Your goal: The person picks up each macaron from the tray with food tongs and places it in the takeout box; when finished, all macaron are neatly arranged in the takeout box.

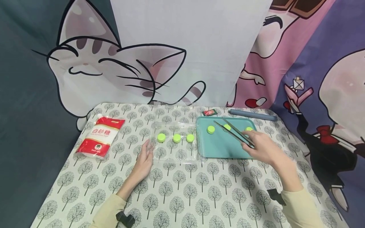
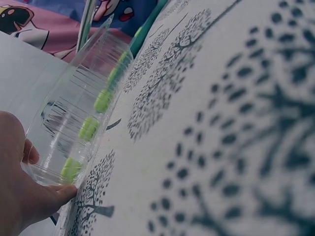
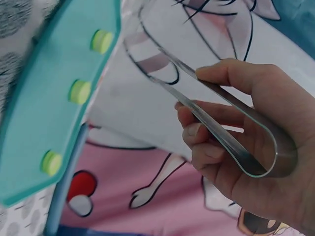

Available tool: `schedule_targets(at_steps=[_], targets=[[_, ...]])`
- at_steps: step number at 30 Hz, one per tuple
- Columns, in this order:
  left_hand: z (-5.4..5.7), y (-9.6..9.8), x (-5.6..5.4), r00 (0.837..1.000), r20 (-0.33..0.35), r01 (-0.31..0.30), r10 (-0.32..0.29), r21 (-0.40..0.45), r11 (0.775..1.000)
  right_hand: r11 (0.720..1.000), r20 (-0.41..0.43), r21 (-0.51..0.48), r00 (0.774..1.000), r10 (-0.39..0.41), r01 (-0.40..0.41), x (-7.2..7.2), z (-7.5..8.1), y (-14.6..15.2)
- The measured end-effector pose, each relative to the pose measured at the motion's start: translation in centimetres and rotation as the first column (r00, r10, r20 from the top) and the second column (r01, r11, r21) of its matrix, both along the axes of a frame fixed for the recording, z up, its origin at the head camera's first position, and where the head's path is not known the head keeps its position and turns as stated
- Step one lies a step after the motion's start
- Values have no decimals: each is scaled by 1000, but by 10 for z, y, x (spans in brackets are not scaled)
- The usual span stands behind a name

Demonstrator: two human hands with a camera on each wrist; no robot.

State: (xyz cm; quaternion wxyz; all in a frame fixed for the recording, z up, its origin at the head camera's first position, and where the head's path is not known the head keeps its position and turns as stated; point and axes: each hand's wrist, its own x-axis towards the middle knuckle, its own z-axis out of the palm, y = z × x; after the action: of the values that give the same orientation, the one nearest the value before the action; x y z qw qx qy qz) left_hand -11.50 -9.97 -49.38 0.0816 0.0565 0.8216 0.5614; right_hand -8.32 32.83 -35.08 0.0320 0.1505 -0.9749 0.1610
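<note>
- The left hand [image 1: 144, 160], left of centre in the head view, has its fingers clamped on the left edge of a clear rectangular plastic box [image 1: 176, 162] holding three round bright-green discs [image 1: 176, 138].
- The right hand [image 1: 265, 147], right of centre, has its fingers clamped on slim silvery metal tongs [image 3: 214, 127], tips apart.
- A rectangular teal tray [image 1: 225, 147], right of centre, bears three matching discs [image 1: 211, 129].

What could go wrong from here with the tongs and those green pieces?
The tongs stand open and hold nothing; a loose pinch could drop a green piece lifted from the tray. The clear container looks thin, so the left hand gripping it might bend or shift it, disturbing the three pieces inside.
</note>
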Motion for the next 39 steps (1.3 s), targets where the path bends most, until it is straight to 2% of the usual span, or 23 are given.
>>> schedule_targets(at_steps=[11,17,26,39], targets=[[0,0,0,1000,4,-6,6,1,1000,982,-81,14,979,-188,189,10,-27,40],[-1,1,0,1000,-2,-6,6,0,1000,965,-22,15,965,-262,262,12,-42,65],[0,1,1,1000,-12,-10,10,-7,1000,944,30,14,944,-329,329,16,-60,83],[0,1,1,1000,-7,-10,10,-11,1000,934,105,48,928,-358,355,17,-75,98]])
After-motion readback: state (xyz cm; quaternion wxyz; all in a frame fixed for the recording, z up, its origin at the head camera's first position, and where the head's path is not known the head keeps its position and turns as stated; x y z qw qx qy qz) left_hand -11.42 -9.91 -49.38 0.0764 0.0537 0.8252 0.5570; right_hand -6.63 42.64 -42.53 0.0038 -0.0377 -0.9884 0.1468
